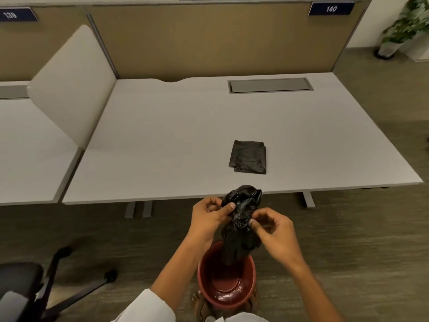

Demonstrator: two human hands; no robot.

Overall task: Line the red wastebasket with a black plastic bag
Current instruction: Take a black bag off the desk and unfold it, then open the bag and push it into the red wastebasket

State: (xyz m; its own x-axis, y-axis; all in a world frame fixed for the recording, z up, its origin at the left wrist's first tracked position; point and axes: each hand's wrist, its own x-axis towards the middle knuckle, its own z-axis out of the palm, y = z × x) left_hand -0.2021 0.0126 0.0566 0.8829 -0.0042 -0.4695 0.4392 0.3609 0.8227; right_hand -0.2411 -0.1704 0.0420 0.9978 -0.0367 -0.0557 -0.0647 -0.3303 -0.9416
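Observation:
The red wastebasket (pixel 226 291) stands on the floor below me, its mouth open and nothing lying on its bottom. A crumpled black plastic bag (pixel 242 214) hangs above it, its lower end dipping inside the far rim. My left hand (pixel 210 216) pinches the bag's upper left side with thumb and fingers. On the bag's right side, my right hand (pixel 272 228) pinches the plastic a little lower. Both hands are just in front of the desk's front edge.
A second black bag, folded flat (pixel 248 156), lies on the grey desk (pixel 162 140). A black office chair (pixel 30 289) stands at the lower left. Desk legs (pixel 307 199) reach the floor behind my hands. A potted plant (pixel 404 26) is far right.

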